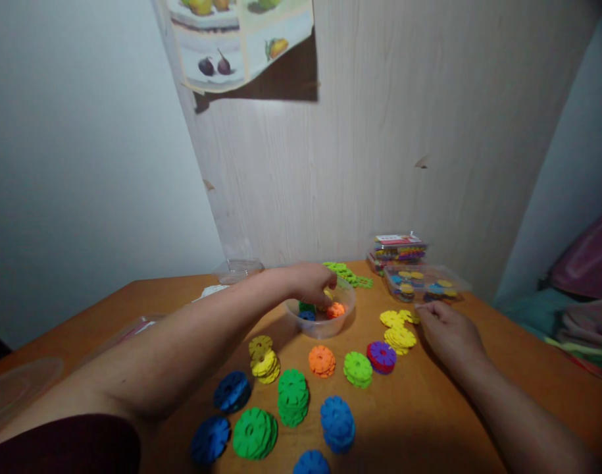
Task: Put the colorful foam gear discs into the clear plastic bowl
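My left hand (316,284) reaches over the clear plastic bowl (318,329), fingers bent down and drawn together. Below its fingertips lie notched plastic discs, among them an orange disc (335,310), and also green, blue and yellow ones. Whatever the left fingers grip is hidden. On the table at right, my right hand (449,329) is curled closed, its fingertips against the edge of the yellow discs (394,319); I cannot make out what it holds. Nearer are stacks of orange discs (322,361), light green discs (358,368) and purple-topped discs (381,356).
In front stand green stacks (254,432), blue stacks (337,422), dark blue stacks (232,391) and a yellow stack (265,365). Behind the bowl lie light green pieces (347,272). An open clear box (424,286) and packed boxes (399,247) stand back right.
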Tool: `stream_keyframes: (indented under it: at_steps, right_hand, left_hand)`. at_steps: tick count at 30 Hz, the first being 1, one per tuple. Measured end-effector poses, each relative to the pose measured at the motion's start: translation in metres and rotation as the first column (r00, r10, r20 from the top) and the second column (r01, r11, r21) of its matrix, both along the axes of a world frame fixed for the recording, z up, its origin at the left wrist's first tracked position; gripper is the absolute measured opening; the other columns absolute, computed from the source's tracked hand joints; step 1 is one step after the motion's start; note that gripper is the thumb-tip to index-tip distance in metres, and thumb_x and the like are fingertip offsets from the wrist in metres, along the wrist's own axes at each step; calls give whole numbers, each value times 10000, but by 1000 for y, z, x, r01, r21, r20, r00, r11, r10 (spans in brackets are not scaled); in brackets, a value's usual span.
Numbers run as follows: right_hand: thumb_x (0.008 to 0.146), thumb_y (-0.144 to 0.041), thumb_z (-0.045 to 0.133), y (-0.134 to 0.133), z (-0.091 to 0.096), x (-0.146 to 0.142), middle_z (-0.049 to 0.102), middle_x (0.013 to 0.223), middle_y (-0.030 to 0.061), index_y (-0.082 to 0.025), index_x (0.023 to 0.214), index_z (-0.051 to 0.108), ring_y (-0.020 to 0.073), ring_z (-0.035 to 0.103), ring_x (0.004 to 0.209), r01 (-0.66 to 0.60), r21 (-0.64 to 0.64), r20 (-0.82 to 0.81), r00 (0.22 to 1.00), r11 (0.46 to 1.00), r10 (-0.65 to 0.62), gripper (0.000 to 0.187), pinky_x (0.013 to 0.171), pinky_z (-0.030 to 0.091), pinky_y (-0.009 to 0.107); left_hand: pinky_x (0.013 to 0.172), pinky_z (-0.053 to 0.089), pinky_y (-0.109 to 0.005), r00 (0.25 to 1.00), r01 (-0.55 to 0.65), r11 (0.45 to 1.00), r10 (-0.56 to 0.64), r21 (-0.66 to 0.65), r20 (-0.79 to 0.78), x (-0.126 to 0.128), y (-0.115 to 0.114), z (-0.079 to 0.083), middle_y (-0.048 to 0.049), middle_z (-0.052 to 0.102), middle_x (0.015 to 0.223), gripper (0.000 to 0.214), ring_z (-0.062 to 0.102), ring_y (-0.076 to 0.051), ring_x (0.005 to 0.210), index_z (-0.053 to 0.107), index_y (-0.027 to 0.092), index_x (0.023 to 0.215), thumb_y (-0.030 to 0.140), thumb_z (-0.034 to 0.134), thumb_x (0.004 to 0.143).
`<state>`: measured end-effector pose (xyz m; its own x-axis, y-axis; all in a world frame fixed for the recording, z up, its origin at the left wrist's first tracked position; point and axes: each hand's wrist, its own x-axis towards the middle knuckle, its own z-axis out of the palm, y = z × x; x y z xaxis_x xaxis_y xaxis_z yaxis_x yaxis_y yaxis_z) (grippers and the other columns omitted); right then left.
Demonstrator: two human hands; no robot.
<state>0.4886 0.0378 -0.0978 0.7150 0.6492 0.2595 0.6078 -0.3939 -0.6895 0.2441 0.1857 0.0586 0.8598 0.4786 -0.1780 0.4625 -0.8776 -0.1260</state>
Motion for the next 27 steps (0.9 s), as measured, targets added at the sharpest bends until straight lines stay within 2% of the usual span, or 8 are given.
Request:
stream_keyframes:
  at_steps: [5, 10, 15, 19, 24, 27]
  right_hand:
    - [836, -514, 476, 0, 0, 1, 723, 736, 45, -226, 807, 712, 227, 654, 709, 1, -9, 21, 1000, 1000, -1, 373, 577, 380, 280]
    - [848, -543, 462, 2, -5, 6, 733, 746, 75, -219, 812, 719, 247, 656, 709, -9, -21, 42, 999, 1000, 10, 415, 575, 379, 290]
    - [832, -536, 485, 3, -6, 7, 735, 754, 81, -214, 833, 729, 261, 664, 727, -22, 3, 19, 1000, 1000, 22, 404, 598, 406, 302]
    - [838, -538, 475, 2, -3, 4, 725, 736, 62, -222, 816, 711, 248, 663, 726, -22, 7, 1, 1000, 1000, 22, 395, 599, 405, 293]
    - [848, -543, 452, 1, -1, 2, 718, 732, 41, -233, 803, 696, 236, 656, 740, -14, -15, 4, 1000, 1000, 14, 397, 604, 400, 284]
    - [836, -540, 455, 0, 0, 0, 719, 720, 45, -227, 795, 702, 236, 653, 728, -14, -12, 8, 1000, 1000, 14, 401, 588, 389, 284]
  left_hand:
    - [680, 426, -289, 998, 19, 1000, -19, -3, 53, -32, -25, 17, -77, 756, 911, 442, 652, -198, 774, 683, 208, 1219, 447, 607, 855]
    - [689, 433, -279, 1000, 10, 1000, -10, 11, 4, -47, -35, 16, -66, 758, 1032, 372, 652, -189, 829, 695, 265, 1210, 337, 563, 870]
    - [698, 457, -305, 998, -19, 1000, 19, 5, -67, -26, -22, 1, -81, 760, 1081, 414, 668, -217, 845, 692, 296, 1262, 297, 547, 874]
    - [722, 473, -327, 989, -54, 998, 55, 10, -136, -6, -19, -10, -98, 762, 1091, 362, 677, -252, 886, 738, 290, 1188, 317, 612, 850]
    - [753, 489, -363, 970, -47, 999, 50, 18, -239, 6, -22, -16, -126, 758, 1108, 361, 681, -280, 905, 749, 254, 1185, 310, 591, 866]
    - [755, 495, -363, 967, -44, 999, 43, 2, -250, 9, -21, -17, -134, 760, 1096, 335, 679, -286, 910, 772, 242, 1131, 329, 612, 849]
